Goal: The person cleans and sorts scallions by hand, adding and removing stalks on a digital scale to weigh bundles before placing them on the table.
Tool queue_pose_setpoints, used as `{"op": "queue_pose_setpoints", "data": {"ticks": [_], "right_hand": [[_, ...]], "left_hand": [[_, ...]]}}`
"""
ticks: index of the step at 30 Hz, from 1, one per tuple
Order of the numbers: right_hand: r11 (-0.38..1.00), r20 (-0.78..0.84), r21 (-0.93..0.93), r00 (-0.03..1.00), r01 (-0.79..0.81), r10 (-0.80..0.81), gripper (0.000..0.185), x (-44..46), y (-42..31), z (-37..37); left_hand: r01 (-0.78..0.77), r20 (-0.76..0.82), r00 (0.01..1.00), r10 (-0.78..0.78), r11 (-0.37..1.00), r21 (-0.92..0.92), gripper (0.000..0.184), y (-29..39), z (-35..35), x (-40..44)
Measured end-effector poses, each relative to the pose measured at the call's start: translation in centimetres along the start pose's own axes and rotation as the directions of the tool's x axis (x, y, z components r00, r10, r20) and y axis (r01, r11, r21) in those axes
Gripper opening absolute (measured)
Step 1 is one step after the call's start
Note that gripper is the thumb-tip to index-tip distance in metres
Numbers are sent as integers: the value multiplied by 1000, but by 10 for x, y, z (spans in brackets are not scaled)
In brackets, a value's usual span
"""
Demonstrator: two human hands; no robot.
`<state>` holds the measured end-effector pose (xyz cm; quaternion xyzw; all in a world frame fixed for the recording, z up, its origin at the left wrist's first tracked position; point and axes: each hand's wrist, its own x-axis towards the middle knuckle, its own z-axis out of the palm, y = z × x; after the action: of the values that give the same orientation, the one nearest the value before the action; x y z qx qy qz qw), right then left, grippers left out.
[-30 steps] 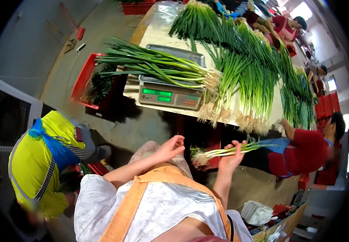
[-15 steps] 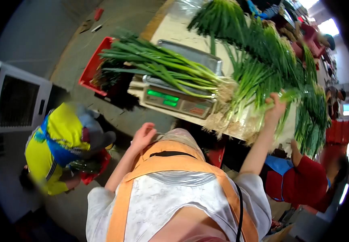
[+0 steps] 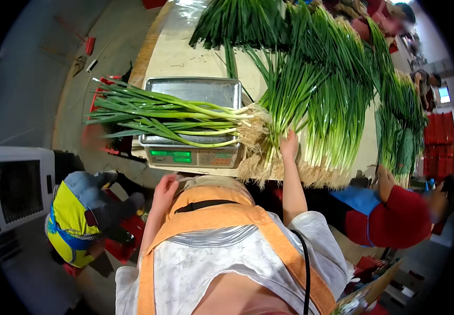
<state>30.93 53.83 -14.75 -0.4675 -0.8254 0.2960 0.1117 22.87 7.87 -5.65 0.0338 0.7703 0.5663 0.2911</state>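
Observation:
A bunch of green onions lies across the metal tray of a scale, leaves to the left, roots to the right. Green digits glow on the scale's front. My right hand is at the stalks of the green onions just right of the scale, its fingers closed around or against some of them. My left hand hangs in front of the table edge below the scale, fingers curled, with nothing visible in it.
More green onions are spread over the table to the right and back. A person in yellow bends at the left; another in dark red stands at the right. Red crates are stacked at the far right.
My right hand first held a few green onions, then reached to the right of the table, and now is at the stalks nearer the scale, without those onions. My left hand moved left and lower.

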Motion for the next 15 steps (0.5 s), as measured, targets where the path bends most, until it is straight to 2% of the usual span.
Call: {"op": "queue_pose_setpoints", "data": {"ticks": [1,2,3,5,6,9,10,13,14,15], "right_hand": [[1000,-68,-31,998,6,-8,41,-7,-12,-12],[999,-4,27,999,-46,47,36,-18,-40,-27],[989,49,-138,997,60,-53,35,-21,-38,-22],[853,209,-433,953,292,-220,33,-23,-29,-7],[802,148,-507,948,316,-281,27,-26,-27,-1],[913,142,-400,990,80,-24,25,-15,-33,6],[917,169,-394,986,66,1,20,-14,-34,2],[957,293,-266,937,-112,191,20,-11,-52,-28],[968,307,-103,919,-227,248,21,-13,-73,-47],[961,243,121,946,-248,213,21,-10,-80,-58]], "left_hand": [[-22,27,999,21,999,43,27,4,-2,9],[-47,51,998,43,996,80,27,9,-4,18],[-71,72,995,63,991,113,27,12,-6,27],[-94,124,989,82,991,97,29,19,-8,43],[-115,145,985,98,987,116,29,26,-9,47],[-141,196,974,113,981,136,28,47,-17,56],[-140,213,971,108,981,138,28,50,-20,58],[-159,235,965,120,975,154,29,47,-28,66],[-162,237,964,123,975,153,29,48,-31,68],[-163,240,963,124,975,151,28,48,-33,69]]}}
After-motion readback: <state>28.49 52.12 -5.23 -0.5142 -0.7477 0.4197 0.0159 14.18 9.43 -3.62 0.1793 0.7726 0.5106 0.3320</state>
